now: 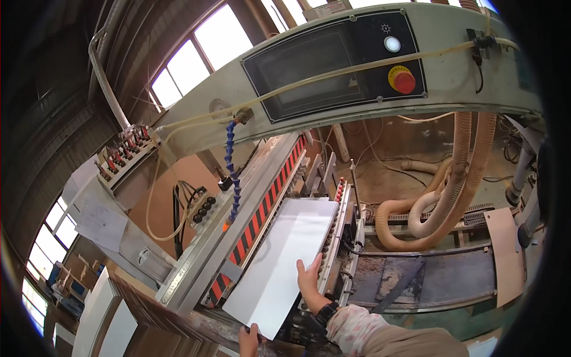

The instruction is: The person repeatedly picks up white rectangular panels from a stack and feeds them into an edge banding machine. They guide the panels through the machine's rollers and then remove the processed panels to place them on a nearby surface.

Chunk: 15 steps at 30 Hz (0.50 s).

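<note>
White, flat and single, one panel (pixel 284 262) lies lengthwise on the machine's feed bed, its left long edge running just beside the red-and-black striped guard strip (pixel 262 219) and its right long edge along a row of rollers (pixel 331 238). Right hand (pixel 309 279) presses on that right edge, fingers spread flat on top, thumb side hidden, a dark watch at the wrist. Left hand (pixel 248 340) pinches the near corner, which overhangs the bed. Ahead of the panel's far edge the track stays open. Two ribbed dust hoses (pixel 458 184) hang well apart, right.
</note>
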{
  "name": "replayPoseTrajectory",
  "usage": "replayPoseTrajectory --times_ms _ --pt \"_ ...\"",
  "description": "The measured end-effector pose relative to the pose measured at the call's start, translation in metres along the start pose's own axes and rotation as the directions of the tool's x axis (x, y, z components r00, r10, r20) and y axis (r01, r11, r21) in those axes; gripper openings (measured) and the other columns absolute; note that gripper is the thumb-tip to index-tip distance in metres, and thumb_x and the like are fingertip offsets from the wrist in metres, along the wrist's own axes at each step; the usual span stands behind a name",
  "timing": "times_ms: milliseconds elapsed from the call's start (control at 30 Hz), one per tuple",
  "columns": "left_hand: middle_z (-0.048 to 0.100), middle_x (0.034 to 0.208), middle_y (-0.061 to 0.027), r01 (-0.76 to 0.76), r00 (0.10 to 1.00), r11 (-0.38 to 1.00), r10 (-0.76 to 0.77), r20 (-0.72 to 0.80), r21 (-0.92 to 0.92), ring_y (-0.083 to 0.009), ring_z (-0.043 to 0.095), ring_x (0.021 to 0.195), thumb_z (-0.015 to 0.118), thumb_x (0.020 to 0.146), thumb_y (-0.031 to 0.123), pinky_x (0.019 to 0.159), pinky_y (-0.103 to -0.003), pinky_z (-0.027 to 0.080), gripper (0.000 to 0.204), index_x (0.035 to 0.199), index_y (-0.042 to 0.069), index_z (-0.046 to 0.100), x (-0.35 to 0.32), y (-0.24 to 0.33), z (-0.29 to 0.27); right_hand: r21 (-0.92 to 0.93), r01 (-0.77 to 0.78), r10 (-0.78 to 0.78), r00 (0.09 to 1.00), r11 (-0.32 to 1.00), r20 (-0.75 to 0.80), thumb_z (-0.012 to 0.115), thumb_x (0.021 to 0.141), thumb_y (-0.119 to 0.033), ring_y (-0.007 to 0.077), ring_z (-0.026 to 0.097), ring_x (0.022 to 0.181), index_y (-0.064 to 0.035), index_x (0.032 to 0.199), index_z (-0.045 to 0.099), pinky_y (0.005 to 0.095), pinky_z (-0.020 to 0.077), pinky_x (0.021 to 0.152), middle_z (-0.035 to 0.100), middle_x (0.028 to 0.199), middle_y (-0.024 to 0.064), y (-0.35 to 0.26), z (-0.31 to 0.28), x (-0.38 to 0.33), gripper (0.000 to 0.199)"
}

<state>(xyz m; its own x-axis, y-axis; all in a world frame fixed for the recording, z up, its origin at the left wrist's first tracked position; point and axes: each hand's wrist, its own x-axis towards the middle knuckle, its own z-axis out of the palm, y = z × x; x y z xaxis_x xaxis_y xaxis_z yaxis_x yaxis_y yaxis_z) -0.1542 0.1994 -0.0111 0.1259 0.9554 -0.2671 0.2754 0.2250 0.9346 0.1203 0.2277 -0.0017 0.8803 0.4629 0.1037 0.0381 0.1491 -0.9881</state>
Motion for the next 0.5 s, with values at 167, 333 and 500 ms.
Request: replayPoseTrajectory --times_ms 167,333,500 --pt "0.058 0.097 -0.0145 -0.064 0.998 0.996 0.062 0.030 0.065 -0.0212 0.057 0.082 0.054 0.087 0.026 0.064 -0.031 0.048 0.039 0.107 -0.008 0.051 0.028 0.007 0.006 -0.162 0.004 -0.001 1.000 0.987 0.023 0.052 0.084 -0.037 0.0377 0.008 0.133 0.0075 0.136 0.007 0.0405 0.0124 0.108 0.007 0.143 0.0253 -0.003 0.021 0.025 0.082" --pt "0.057 0.078 -0.0101 0.160 0.985 0.973 -0.146 0.092 -0.167 -0.0202 0.057 0.068 0.060 0.083 0.019 0.057 -0.030 0.047 0.023 0.092 -0.002 0.057 0.019 0.044 0.024 -0.159 0.015 -0.017 1.000 0.987 -0.011 0.051 0.085 -0.039 0.0374 0.009 0.133 0.0075 0.135 0.010 0.0418 0.0118 0.108 0.009 0.142 0.0260 0.007 0.016 0.046 0.080" --pt "0.058 0.088 -0.0080 0.186 0.983 0.897 -0.169 0.076 -0.401 -0.0178 0.057 0.075 0.052 0.088 0.018 0.061 -0.028 0.047 0.022 0.099 -0.001 0.051 -0.003 0.082 0.043 -0.124 0.027 -0.028 1.000 0.992 -0.004 0.048 0.087 -0.037 0.0379 0.009 0.133 0.0081 0.135 0.011 0.0408 0.0118 0.108 0.009 0.142 0.0270 0.009 0.023 0.050 0.076"
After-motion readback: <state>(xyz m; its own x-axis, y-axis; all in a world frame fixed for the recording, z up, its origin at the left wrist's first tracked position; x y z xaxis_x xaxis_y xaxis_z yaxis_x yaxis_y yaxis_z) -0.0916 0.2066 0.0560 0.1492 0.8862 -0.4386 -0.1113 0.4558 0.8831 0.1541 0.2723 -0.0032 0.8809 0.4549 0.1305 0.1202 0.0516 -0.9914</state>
